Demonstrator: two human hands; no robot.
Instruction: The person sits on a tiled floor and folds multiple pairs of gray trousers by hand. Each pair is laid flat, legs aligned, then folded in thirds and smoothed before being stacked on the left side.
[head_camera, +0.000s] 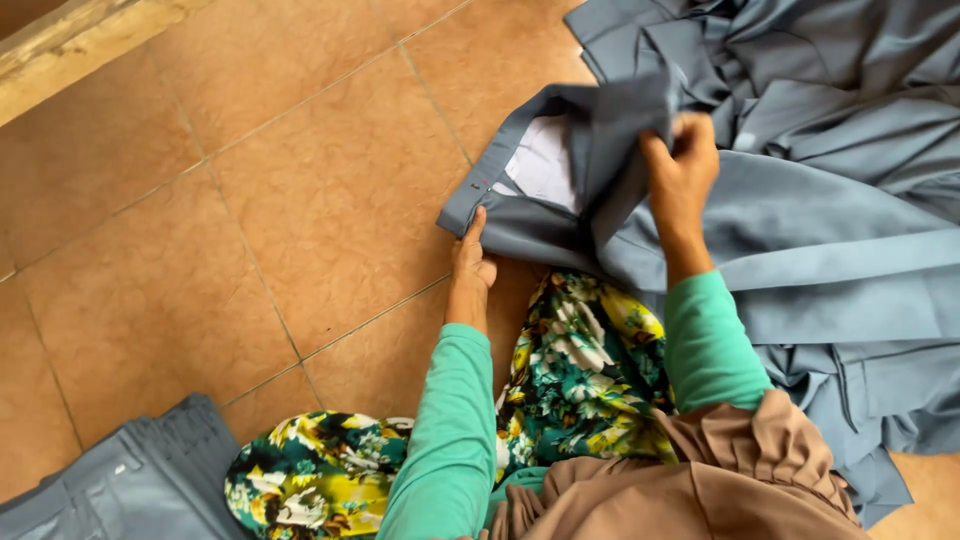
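The tiled floor (250, 200) fills the left and centre of the frame. A big heap of grey-blue garments (840, 200) lies in the upper right. One pair of grey-blue trousers (540, 215) is spread at the upper centre, with the white lining visible. The right hand (685, 165) grips a fold of its cloth from above. The left hand (470, 260), just below, presses flat on the waistband edge, with fingers stretched.
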